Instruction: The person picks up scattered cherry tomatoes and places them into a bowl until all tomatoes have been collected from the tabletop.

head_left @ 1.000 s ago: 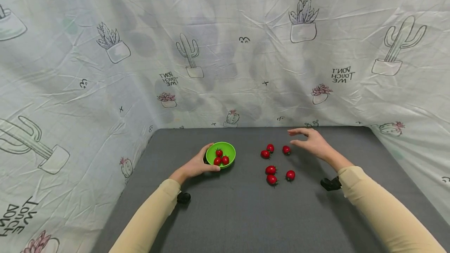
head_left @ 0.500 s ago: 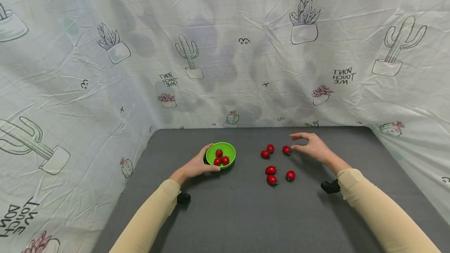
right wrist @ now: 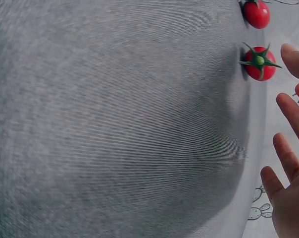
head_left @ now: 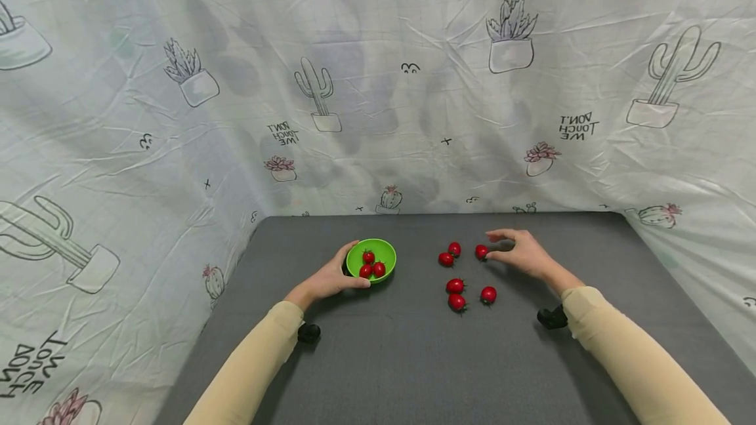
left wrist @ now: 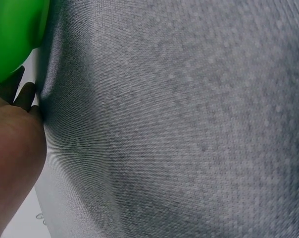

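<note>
A small green bowl stands left of the middle of the table with three cherry tomatoes inside. My left hand grips its left side, thumb along the front and fingers round the back. In the left wrist view the bowl fills the upper left corner, fingers beneath it. On the right, my right hand hovers beside a lone cherry tomato, thumb and fingers apart. The right wrist view has this tomato with its green calyx towards me, and the fingers spread beyond it.
Two cherry tomatoes lie together left of the right hand. Nearer to me are another touching pair and a single one. A white cloth printed with cacti hangs behind and beside the grey table.
My right hand has come down and slightly nearer to the lone tomato. The left hand and the bowl have stayed in place.
</note>
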Demonstrator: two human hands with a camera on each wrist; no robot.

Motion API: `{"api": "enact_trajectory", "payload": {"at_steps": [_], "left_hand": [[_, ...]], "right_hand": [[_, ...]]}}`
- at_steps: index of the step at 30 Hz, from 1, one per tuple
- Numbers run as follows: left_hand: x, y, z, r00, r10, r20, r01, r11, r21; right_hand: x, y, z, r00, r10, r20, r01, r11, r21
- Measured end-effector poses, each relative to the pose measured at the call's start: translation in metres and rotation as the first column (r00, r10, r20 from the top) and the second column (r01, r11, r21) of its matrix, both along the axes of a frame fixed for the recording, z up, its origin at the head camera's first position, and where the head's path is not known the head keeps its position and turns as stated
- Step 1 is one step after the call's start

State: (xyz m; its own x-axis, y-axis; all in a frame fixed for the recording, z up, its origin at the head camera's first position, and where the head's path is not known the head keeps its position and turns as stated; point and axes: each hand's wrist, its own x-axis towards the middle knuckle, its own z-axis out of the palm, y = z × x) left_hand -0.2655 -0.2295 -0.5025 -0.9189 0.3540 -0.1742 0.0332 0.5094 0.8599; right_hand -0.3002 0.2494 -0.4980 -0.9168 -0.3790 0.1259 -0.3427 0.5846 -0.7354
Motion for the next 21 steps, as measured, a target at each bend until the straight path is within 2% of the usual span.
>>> {"api": "enact_trajectory", "payload": {"at_steps": [9,21], "left_hand": [[0.000,0.001,0.000,1.000,0.002,0.008,-0.003,1.000,0.026],[0.000,0.001,-0.004,1.000,0.001,0.003,-0.001,1.000,0.013]], "right_hand": [[0.003,-0.007,-0.010,1.000,0.000,-0.009,0.000,0.999,0.051],[0.001,-0.015,-0.019,0.997,-0.072,-0.034,0.074,0.994,0.080]]}}
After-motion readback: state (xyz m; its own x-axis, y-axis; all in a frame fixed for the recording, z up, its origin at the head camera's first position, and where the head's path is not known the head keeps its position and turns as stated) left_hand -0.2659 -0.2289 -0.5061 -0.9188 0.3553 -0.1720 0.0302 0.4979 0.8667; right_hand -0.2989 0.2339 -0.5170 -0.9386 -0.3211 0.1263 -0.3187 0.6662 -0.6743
